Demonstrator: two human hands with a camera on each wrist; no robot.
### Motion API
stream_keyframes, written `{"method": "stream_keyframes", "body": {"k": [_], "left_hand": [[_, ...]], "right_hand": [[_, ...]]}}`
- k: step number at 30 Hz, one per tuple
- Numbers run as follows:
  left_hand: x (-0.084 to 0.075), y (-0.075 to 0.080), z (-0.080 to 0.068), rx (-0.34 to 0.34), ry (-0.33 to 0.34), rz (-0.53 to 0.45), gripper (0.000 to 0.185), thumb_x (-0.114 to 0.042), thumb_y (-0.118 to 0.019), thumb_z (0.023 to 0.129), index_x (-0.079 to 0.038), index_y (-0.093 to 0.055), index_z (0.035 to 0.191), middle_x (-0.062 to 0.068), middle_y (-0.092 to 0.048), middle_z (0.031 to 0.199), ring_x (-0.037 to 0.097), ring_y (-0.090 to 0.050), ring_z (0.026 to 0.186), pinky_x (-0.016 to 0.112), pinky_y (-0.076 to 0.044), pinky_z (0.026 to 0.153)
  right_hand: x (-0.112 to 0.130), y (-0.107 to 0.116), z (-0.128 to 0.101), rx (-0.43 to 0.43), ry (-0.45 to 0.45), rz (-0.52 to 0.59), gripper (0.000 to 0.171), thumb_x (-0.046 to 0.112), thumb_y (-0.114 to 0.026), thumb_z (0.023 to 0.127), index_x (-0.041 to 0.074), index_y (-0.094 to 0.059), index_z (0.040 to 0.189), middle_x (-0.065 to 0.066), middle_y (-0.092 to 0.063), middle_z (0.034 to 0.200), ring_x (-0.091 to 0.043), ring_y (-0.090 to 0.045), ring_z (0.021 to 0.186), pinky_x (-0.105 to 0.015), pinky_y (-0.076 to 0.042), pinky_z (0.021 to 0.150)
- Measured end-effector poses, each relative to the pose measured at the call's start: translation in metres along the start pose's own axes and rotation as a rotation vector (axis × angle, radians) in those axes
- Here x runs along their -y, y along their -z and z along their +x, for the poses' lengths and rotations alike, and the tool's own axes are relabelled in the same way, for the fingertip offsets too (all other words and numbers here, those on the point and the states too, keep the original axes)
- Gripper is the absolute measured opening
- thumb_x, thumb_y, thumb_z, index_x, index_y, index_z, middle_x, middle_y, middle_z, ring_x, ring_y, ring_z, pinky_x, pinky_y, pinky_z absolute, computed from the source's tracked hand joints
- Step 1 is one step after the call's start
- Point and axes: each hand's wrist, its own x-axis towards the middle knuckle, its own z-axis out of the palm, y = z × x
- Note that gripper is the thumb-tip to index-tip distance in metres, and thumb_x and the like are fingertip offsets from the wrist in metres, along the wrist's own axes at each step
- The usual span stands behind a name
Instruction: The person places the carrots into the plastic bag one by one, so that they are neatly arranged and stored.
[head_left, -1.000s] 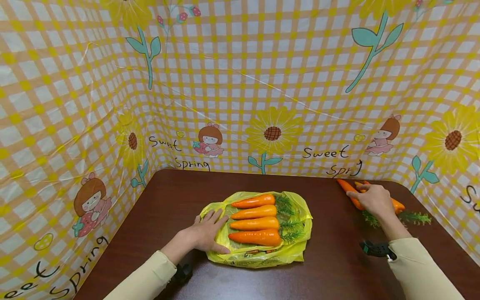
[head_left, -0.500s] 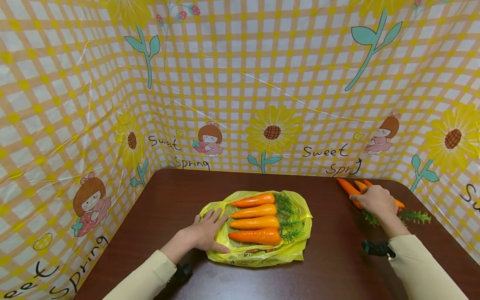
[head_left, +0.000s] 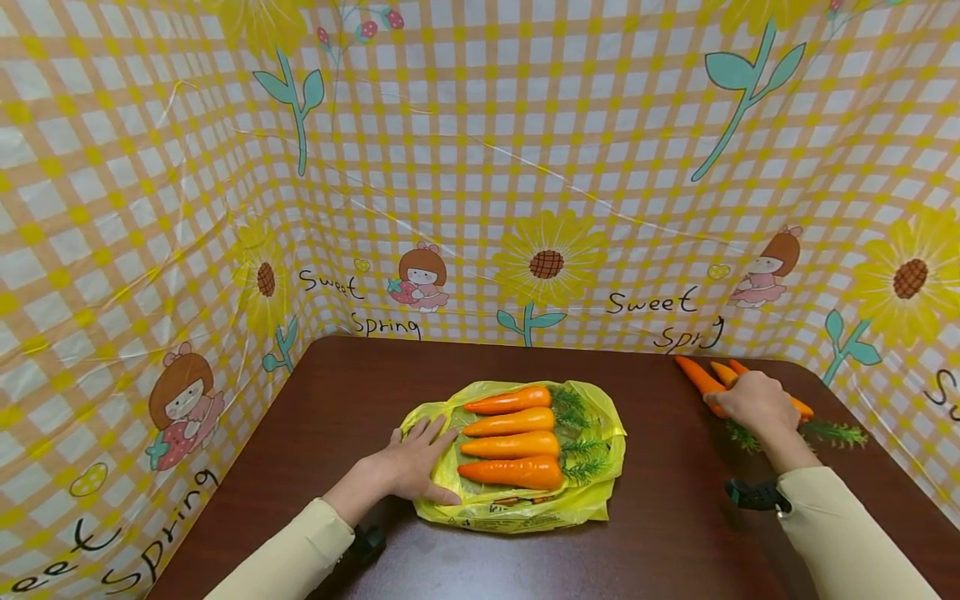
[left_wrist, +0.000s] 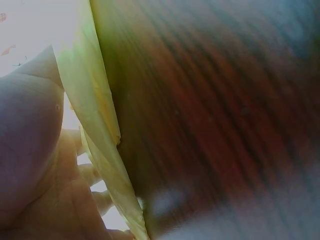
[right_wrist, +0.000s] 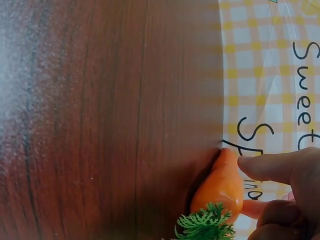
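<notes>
A yellow plastic bag [head_left: 525, 521] lies on the table with a row of orange carrots on it, the nearest carrot [head_left: 510, 473] among them, their green tops to the right. My left hand [head_left: 408, 467] rests with fingers spread on the bag's left edge; the left wrist view shows the yellow plastic [left_wrist: 95, 100] beside the palm. At the table's far right corner, my right hand [head_left: 753, 404] grips the leftmost carrot [head_left: 693, 377] of a small group, thumb on its near side. In the right wrist view, thumb and fingers meet this carrot [right_wrist: 220, 190]. My hand partly hides the other carrots [head_left: 723, 373].
The dark brown table [head_left: 652, 500] carries all of this. A checked, sunflower-printed cloth [head_left: 450, 167] encloses it at the back and both sides. The group of carrots at the right lies close to the cloth wall.
My right hand's fingers have curled down from a more stretched pose, and its thumb has slid slightly toward the carrot's thick end. The left hand and bag stay put.
</notes>
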Motion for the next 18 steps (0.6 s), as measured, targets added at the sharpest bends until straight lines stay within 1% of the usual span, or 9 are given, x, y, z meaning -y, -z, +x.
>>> {"method": "stream_keyframes", "body": {"k": [3,7,10,14,18], "left_hand": [[-0.0007,-0.0004,-0.0003,-0.003,-0.003,-0.001,0.103,-0.068,-0.067,0.085,-0.019,-0.021,0.163,0.012,-0.007,0.170,0.038,-0.010,0.156,0.069,-0.017,0.116],[-0.0007,-0.0017,0.0006,-0.004,0.004,0.008,0.103,-0.069,-0.067,0.085,-0.020,-0.022,0.163,0.011,-0.007,0.170,0.037,-0.010,0.156,0.069,-0.018,0.117],[-0.0008,-0.0021,0.0012,-0.005,0.007,0.014,0.103,-0.069,-0.066,0.084,-0.020,-0.021,0.163,0.011,-0.006,0.170,0.036,-0.009,0.156,0.068,-0.018,0.117],[-0.0009,-0.0019,0.0010,-0.007,0.007,0.012,0.103,-0.069,-0.066,0.084,-0.020,-0.021,0.163,0.010,-0.007,0.170,0.036,-0.009,0.156,0.068,-0.018,0.117],[-0.0007,-0.0011,0.0002,-0.002,0.007,0.002,0.102,-0.069,-0.066,0.085,-0.020,-0.021,0.163,0.010,-0.006,0.171,0.036,-0.009,0.156,0.068,-0.017,0.117]], "right_hand": [[-0.0015,0.0005,0.0005,0.003,0.003,-0.002,0.070,0.053,-0.074,0.084,-0.012,-0.062,0.105,-0.042,-0.056,0.110,-0.051,-0.060,0.084,-0.048,-0.048,0.056],[-0.0035,0.0022,0.0008,0.027,0.014,0.004,0.071,0.051,-0.073,0.085,-0.015,-0.061,0.107,-0.043,-0.054,0.110,-0.045,-0.060,0.079,-0.046,-0.048,0.055],[-0.0050,0.0026,0.0002,0.049,0.017,0.002,0.067,0.049,-0.071,0.087,-0.014,-0.061,0.107,-0.041,-0.056,0.106,-0.040,-0.059,0.074,-0.044,-0.047,0.055],[-0.0056,0.0020,0.0001,0.070,0.012,0.002,0.062,0.048,-0.071,0.087,-0.012,-0.062,0.102,-0.037,-0.057,0.099,-0.037,-0.058,0.071,-0.043,-0.046,0.056],[-0.0053,0.0011,0.0014,0.087,0.008,-0.012,0.059,0.049,-0.071,0.086,-0.008,-0.065,0.098,-0.037,-0.056,0.097,-0.035,-0.056,0.068,-0.043,-0.045,0.057]]}}
